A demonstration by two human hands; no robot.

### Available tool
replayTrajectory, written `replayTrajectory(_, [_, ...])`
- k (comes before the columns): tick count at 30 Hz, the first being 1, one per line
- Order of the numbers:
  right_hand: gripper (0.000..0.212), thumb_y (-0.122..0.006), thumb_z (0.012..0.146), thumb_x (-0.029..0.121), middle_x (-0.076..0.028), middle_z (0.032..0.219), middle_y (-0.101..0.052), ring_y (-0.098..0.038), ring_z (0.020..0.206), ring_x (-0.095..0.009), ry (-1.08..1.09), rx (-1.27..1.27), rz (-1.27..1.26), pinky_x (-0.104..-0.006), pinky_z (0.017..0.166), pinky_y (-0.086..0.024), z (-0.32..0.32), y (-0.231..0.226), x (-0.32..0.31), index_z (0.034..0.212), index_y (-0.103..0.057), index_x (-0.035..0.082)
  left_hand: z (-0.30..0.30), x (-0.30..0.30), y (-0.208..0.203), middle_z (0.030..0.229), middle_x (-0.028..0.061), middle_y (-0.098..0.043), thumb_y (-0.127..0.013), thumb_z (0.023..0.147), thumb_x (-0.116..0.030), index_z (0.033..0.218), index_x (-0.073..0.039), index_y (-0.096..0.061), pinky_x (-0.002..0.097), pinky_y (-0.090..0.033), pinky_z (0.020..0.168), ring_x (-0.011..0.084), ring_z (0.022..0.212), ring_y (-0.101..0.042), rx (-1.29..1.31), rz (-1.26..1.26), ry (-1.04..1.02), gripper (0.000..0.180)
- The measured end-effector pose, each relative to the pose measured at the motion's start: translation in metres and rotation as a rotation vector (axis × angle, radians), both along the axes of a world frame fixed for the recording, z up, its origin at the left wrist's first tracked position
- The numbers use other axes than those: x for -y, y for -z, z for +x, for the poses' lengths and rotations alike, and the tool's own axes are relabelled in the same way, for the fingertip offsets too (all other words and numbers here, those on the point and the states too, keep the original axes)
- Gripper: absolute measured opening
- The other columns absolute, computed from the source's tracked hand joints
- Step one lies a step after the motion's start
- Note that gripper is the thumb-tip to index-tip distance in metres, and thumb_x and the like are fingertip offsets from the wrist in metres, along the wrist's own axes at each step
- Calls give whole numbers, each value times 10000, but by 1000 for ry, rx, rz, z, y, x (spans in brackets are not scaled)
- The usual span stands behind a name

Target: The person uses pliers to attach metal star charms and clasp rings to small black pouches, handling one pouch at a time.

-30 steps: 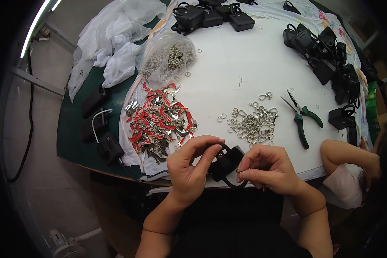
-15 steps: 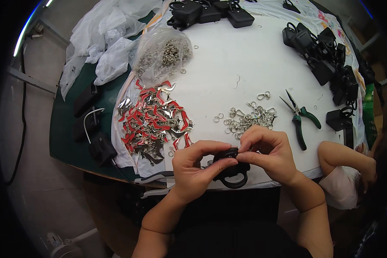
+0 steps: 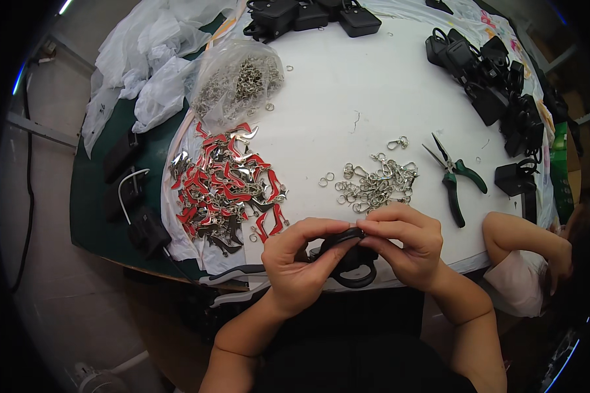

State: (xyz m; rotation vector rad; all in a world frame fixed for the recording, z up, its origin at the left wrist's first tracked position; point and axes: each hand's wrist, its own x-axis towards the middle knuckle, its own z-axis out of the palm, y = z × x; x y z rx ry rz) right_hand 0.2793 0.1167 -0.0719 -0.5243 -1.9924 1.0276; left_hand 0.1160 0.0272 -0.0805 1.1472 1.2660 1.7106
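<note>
A small black bag (image 3: 355,276) with looped handles is held up at the table's near edge. My left hand (image 3: 298,268) is closed on it, thumb and forefinger pinching a black loop at its top. On the right side of that loop, my right hand (image 3: 406,245) pinches with thumb and fingertips; whether a small ring is between them is hidden. Grey-and-black tool handles (image 3: 233,274) stick out from behind my left hand; I cannot tell if it holds them. Beyond my hands lie silver rings and clasps (image 3: 380,183) in a loose heap.
Red and black shoe-shaped charms (image 3: 226,187) are piled at left, below a clear bag of metal parts (image 3: 239,85). Green-handled needle-nose pliers (image 3: 453,177) lie at right. Black mini bags (image 3: 482,78) sit along the right and far edges. Another person's arm (image 3: 521,239) rests at lower right.
My right fingers have come in against the loop and their pinch has shifted slightly left. The view has shifted a little; the left hand keeps its hold on the bag.
</note>
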Motion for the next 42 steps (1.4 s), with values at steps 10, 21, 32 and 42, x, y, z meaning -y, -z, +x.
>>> replayTrajectory(10, [203, -798, 777, -4, -112, 864, -679, -651, 737, -146, -18, -89, -186, -252, 621, -516, 2, 3, 3, 965, -721, -11, -1, -1, -1, 920, 155, -730, -791, 762, 54, 1017, 23, -681, 289, -570, 712, 221, 806, -718, -208, 151, 44, 280])
replayTrajectory(21, [160, -757, 806, -34, -92, 882, -679, -620, 754, -119, -90, -35, -440, -234, 649, -483, 12, -30, 12, 959, -726, 3, -7, 1, -9, 940, 162, -730, -798, 732, 53, 989, 15, -677, 296, -577, 682, 236, 786, -723, -198, 137, 117, 287])
replayTrajectory(32, [138, -759, 786, 47, -57, 845, -649, -559, 834, -202, 78, 192, -175, -316, 757, -395, 10, -26, 15, 886, -663, 52, 4, -6, 1, 917, 161, -724, -762, 665, 94, 944, 3, -653, 318, -582, 623, 269, 750, -720, -564, 370, -58, 313])
replayTrajectory(42, [162, -759, 773, 38, -51, 857, -634, -546, 819, -219, 68, 263, 61, -337, 768, -388, 13, -39, 8, 887, -645, 54, 9, -5, 7, 931, 201, -729, -752, 705, 102, 1033, -9, -580, 337, -593, 628, 278, 706, -718, -578, 439, -104, 387])
